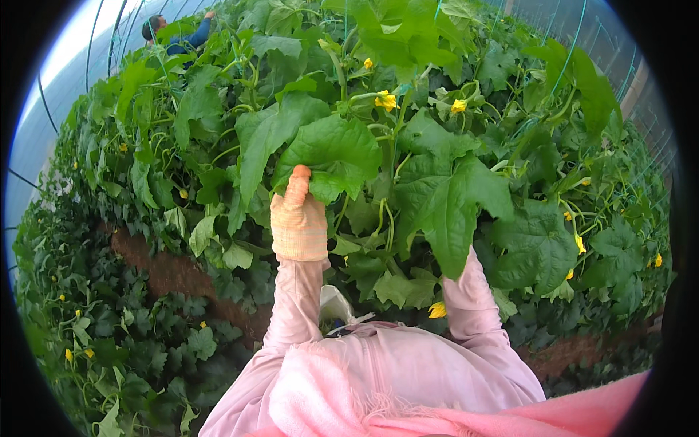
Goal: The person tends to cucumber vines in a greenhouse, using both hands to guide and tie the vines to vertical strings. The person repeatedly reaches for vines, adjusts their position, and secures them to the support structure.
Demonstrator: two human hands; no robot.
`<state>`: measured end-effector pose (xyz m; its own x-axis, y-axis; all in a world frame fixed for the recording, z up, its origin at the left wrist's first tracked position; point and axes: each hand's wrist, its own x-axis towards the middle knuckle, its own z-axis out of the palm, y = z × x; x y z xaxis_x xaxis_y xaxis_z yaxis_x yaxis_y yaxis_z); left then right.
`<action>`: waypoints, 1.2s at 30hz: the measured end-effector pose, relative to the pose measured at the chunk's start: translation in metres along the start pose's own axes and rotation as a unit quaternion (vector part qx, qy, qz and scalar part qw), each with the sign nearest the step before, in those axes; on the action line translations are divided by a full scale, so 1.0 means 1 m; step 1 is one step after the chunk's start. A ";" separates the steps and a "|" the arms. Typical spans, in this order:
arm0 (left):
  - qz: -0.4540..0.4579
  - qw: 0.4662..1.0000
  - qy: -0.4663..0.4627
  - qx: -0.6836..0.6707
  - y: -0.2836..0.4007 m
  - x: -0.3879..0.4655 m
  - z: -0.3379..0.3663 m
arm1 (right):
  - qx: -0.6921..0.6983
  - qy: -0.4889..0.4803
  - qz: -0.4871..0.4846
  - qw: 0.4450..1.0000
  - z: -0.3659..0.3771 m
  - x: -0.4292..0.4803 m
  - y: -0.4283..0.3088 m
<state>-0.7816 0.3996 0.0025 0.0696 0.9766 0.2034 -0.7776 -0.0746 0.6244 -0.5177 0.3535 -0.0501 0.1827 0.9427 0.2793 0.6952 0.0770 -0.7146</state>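
Observation:
My left hand [299,218], in an orange and cream knitted glove, reaches up into the vines with its thumb against the lower edge of a broad green leaf [341,153]. Its other fingers are hidden, so whether it grips the leaf does not show. My right hand is out of sight behind a large lobed leaf [448,191]; only the pink sleeve [471,303] shows below it. Between the two arms hang curved green stems [390,224]. Above them, a yellow flower [386,101] is on the vine beside an upright stem.
Dense climbing vines surround me, with thin green strings [570,52] running upward. Another person [188,41] stands among the plants at the upper left, one arm raised. Brown soil [164,270] shows between rows at the left. A whitish bag [334,303] is at my waist.

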 end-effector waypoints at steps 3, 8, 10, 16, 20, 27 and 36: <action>0.013 1.000 -0.024 -0.013 -0.001 0.000 0.004 | 0.070 -0.053 -0.009 0.996 -0.004 0.005 0.003; 0.033 0.999 -0.023 -0.017 -0.003 0.002 0.008 | 0.130 -0.157 -0.015 0.979 -0.008 0.021 -0.006; 0.041 0.998 -0.039 -0.018 -0.003 0.002 0.007 | 0.132 -0.182 -0.015 0.974 -0.009 0.025 -0.008; 0.028 0.999 0.006 0.023 -0.005 -0.004 0.004 | 0.137 -0.224 -0.004 0.965 -0.009 0.033 0.001; 0.038 0.999 0.016 0.013 -0.008 -0.007 0.008 | 0.151 -0.232 0.001 0.961 -0.010 0.034 0.008; 0.027 0.999 0.032 0.009 -0.010 -0.005 0.005 | 0.172 -0.216 0.004 0.961 -0.012 0.031 0.009; 0.022 0.999 0.032 -0.001 -0.011 0.003 0.001 | 0.186 -0.191 0.003 0.964 -0.012 0.028 0.009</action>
<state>-0.7725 0.4035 -0.0026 -0.0046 0.9832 0.1827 -0.7797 -0.1180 0.6149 -0.4981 0.3766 -0.0404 -0.1332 0.9887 0.0685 0.3838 0.1152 -0.9162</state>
